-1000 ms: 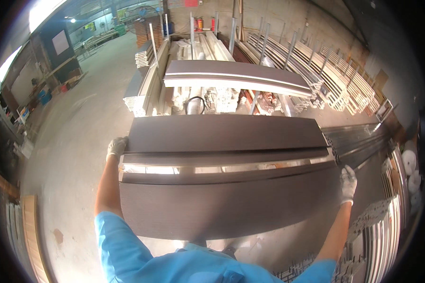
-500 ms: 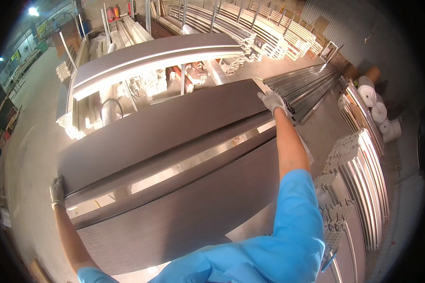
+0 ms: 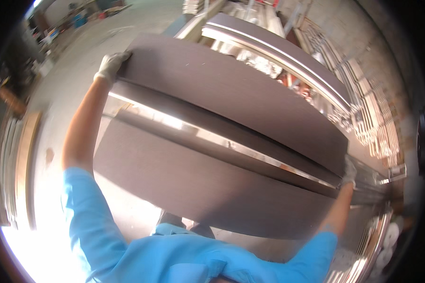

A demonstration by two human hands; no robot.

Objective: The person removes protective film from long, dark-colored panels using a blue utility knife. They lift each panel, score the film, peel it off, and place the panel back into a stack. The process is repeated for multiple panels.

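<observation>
A dark-brown panel [image 3: 231,92], lying beyond a nearer panel [image 3: 203,181], slants lengthwise from upper left to lower right, its left end grasped by the left hand [image 3: 111,66], its right at the blurred right hand [image 3: 349,172], grip unclear.

The place looked like a workshop or factory hall: a hard, pale floor [image 3: 56,108] stretched beyond a long brown panel [image 3: 236,89], pale profile lengths [image 3: 370,118] lay stacked in bulk near a plain wall [image 3: 368,40], boards [image 3: 27,165] were grouped at far left, and white rolls [image 3: 385,256] sat lower right.
</observation>
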